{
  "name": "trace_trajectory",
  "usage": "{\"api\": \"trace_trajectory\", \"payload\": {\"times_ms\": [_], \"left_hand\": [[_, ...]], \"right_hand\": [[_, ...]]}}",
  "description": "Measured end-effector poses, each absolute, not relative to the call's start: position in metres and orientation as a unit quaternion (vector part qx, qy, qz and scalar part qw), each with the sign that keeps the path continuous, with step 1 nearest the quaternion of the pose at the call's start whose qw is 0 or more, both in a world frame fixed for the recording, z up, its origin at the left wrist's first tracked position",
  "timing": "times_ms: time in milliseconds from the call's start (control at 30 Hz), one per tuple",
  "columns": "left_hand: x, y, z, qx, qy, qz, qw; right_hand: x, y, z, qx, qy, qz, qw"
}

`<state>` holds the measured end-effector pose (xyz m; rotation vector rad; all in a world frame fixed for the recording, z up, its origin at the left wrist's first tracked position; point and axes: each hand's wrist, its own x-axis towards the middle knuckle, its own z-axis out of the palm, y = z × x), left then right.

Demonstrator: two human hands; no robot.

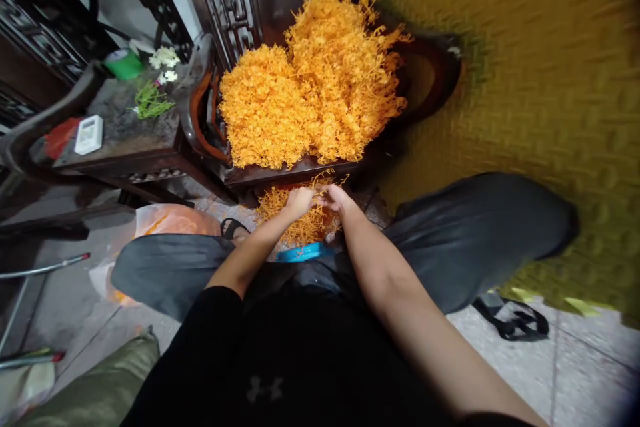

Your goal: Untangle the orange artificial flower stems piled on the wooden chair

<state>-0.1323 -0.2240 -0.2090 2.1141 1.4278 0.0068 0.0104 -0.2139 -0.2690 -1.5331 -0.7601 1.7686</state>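
My left hand [301, 201] and my right hand [337, 199] are close together between my knees, fingers pinched. Between them is a thin orange branching sprig [325, 178], its tips sticking up past the fingers. Directly beneath lies a loose heap of similar orange sprigs [295, 230], partly covered by my hands and forearms. A blue rim [303, 252] shows at the near side of that heap. Ahead, two large fluffy bunches of orange sprigs, a left bunch [267, 107] and a taller right bunch [345, 73], rest on a dark wooden chair [293, 173].
At left, a dark wooden side table [120, 113] bears a green tape roll [124, 64], green stems with white flowers [153, 100] and a small white device [89, 135]. A plastic bag [173, 220] lies by my left knee. Black straps [520, 323] lie on the floor at right.
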Motion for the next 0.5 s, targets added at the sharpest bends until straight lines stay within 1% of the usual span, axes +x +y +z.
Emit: {"api": "trace_trajectory", "payload": {"times_ms": [67, 167, 333, 500], "left_hand": [[-0.14, -0.223, -0.222, 0.773, 0.549, 0.038, 0.316], [-0.155, -0.213, -0.234, 0.735, 0.551, 0.094, 0.384], [-0.173, -0.193, -0.241, 0.671, 0.511, 0.195, 0.5], [-0.179, -0.186, -0.24, 0.65, 0.464, 0.243, 0.551]], "right_hand": [[0.012, -0.219, -0.266, -0.607, -0.304, 0.661, 0.319], [0.013, -0.225, -0.261, -0.645, -0.345, 0.617, 0.289], [0.004, -0.231, -0.236, -0.692, -0.481, 0.465, 0.272], [-0.011, -0.238, -0.2, -0.673, -0.601, 0.33, 0.278]]}}
